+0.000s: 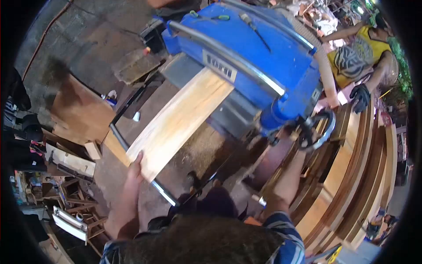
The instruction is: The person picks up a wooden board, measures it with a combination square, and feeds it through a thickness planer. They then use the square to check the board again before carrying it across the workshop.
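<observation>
The left hand grips the near end of the pale board, fingers curled over its edge. From there the board's long axis runs up and away into the blue planer. The right hand, farther off, is closed on the planer's crank wheel.
</observation>
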Motion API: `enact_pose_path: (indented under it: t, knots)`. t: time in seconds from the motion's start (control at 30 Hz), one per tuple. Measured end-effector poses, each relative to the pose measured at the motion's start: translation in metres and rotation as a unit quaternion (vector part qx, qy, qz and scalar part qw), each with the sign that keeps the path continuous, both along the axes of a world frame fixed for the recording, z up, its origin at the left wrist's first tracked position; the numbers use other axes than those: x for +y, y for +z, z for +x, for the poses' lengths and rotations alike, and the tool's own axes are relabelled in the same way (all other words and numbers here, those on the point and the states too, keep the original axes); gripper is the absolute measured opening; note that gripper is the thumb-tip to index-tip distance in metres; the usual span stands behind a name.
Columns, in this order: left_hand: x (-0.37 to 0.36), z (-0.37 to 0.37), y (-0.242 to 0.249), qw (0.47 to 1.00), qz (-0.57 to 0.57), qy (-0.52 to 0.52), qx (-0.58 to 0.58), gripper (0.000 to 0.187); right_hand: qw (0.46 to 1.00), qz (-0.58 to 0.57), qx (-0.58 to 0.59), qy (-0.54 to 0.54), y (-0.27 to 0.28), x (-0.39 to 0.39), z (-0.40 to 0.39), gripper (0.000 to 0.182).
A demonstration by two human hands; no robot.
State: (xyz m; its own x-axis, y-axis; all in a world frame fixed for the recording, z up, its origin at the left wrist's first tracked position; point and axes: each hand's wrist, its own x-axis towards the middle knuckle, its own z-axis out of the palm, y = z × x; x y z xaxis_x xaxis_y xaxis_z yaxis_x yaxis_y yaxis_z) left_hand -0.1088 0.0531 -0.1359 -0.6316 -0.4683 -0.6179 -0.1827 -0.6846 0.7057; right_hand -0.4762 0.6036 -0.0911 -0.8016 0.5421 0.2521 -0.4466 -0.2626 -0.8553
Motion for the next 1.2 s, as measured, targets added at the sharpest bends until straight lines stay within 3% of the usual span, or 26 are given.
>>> enact_pose_path:
  t: [0.07, 0.13, 0.23, 0.3, 0.37, 0.4, 0.43, 0.5, 0.57, 0.7, 0.77, 0.83, 0.93, 1.03, 1.17, 1.2]
  knots:
    - [0.0, -0.014, -0.013, 0.998, -0.053, -0.019, -0.03, 0.056, 0.999, 0.003, -0.048, -0.024, -0.027, 0.02, -0.007, 0.033]
    - [-0.002, -0.033, -0.024, 0.998, 0.054, -0.034, -0.003, 0.057, 0.99, 0.039, -0.115, -0.074, -0.069, 0.046, -0.017, 0.037]
    - [-0.009, -0.057, -0.036, 0.996, 0.086, 0.009, 0.017, 0.055, 0.967, 0.053, -0.225, -0.111, -0.141, 0.059, 0.011, 0.042]
    - [-0.016, -0.063, -0.055, 0.996, 0.088, 0.002, 0.022, 0.055, 0.949, -0.133, -0.283, 0.033, -0.13, 0.046, 0.068, 0.053]
    - [-0.009, -0.078, -0.041, 0.995, 0.091, -0.007, 0.039, 0.056, 0.903, -0.038, -0.421, -0.073, -0.107, -0.017, 0.139, 0.031]
    - [-0.009, -0.084, -0.045, 0.995, 0.095, 0.002, 0.042, 0.057, 0.924, 0.012, -0.381, -0.041, -0.127, -0.028, 0.174, 0.038]
    - [-0.009, -0.091, -0.049, 0.994, 0.1, -0.001, 0.041, 0.057, 0.936, 0.066, -0.344, -0.035, -0.185, -0.016, 0.208, 0.037]
    - [-0.005, -0.106, -0.054, 0.996, 0.084, 0.02, 0.028, 0.06, 0.883, 0.116, -0.455, -0.031, -0.131, -0.072, 0.287, 0.035]
    - [0.005, -0.112, -0.039, 0.997, 0.067, 0.017, 0.021, 0.062, 0.86, 0.19, -0.471, -0.041, -0.15, -0.09, 0.342, 0.035]
    - [0.014, -0.12, -0.032, 0.999, 0.038, 0.023, 0.004, 0.064, 0.856, 0.109, -0.505, -0.02, -0.156, -0.105, 0.405, 0.035]
    - [0.017, -0.127, -0.025, 0.999, 0.011, 0.026, -0.021, 0.063, 0.839, 0.107, -0.532, 0.044, -0.159, -0.104, 0.414, 0.041]
    - [0.038, -0.125, 0.015, 0.99, -0.1, 0.041, -0.093, 0.061, 0.848, 0.112, -0.515, 0.057, -0.151, -0.105, 0.412, 0.048]
    - [0.031, -0.137, -0.032, 0.994, -0.1, 0.042, -0.01, 0.061, 0.849, 0.146, -0.504, 0.054, -0.144, -0.094, 0.399, 0.069]
    - [0.023, -0.148, -0.051, 1.0, -0.029, 0.0, 0.012, 0.063, 0.858, 0.184, -0.478, 0.039, -0.081, -0.118, 0.381, 0.072]
    - [0.015, -0.163, -0.086, 0.998, 0.014, -0.033, 0.047, 0.066, 0.872, 0.205, -0.444, 0.033, -0.06, -0.157, 0.357, 0.077]
    - [0.014, -0.162, -0.086, 0.995, 0.038, -0.071, 0.06, 0.069, 0.887, 0.173, -0.421, 0.076, -0.062, -0.169, 0.352, 0.081]
